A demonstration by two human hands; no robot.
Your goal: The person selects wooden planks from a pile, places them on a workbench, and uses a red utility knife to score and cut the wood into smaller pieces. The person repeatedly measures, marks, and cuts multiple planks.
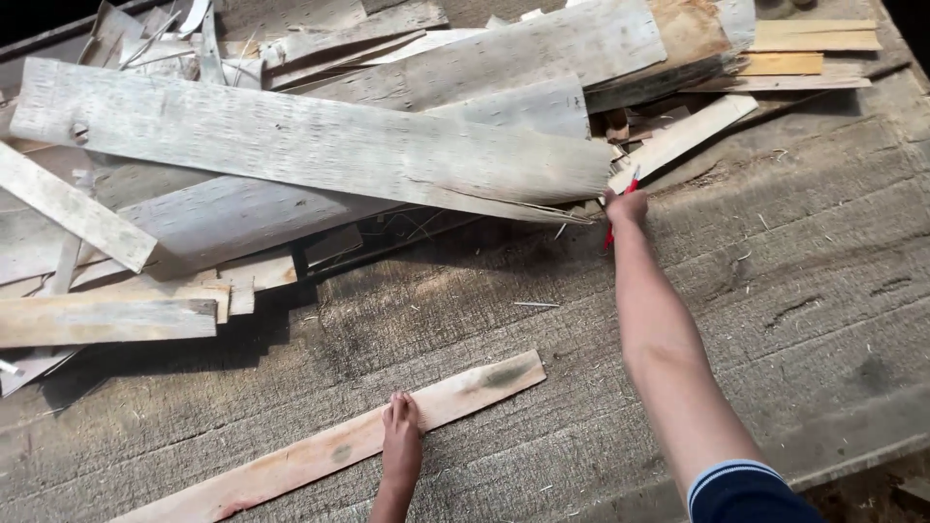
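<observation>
The worktop (794,271) is one very wide surface of grey, rough veneer sheets, with long grain lines, dark stains and small splinters on it. It lies under both hands and reaches to the right edge of the view.

Beyond the fingers, at the top and the left, there is a big loose pile of thin wood sheets (291,145). They are pale grey, flat, long and irregular, with torn edges, and they lie across each other at many angles. I cannot count them exactly; there are more than ten. At the far right of the pile four narrower, yellower strips (809,44) are stacked more or less parallel.

One single wooden strip (339,447) lies apart from the pile, diagonal on the worktop. It is long, narrow and light orange-brown, with two dark greenish spots.

The left hand (401,438) rests flat on this strip near its middle. The fingers are stretched and together, pressing on the wood, not closed around it.

The right hand (626,207) is extended far forward, with a dark blue sleeve (741,492) near the shoulder. Its fingers are clenched around one thin red tool (613,225), perhaps a pencil or a small knife; I cannot tell which. This hand touches the torn right end of the large top sheet (310,140) of the pile.
</observation>
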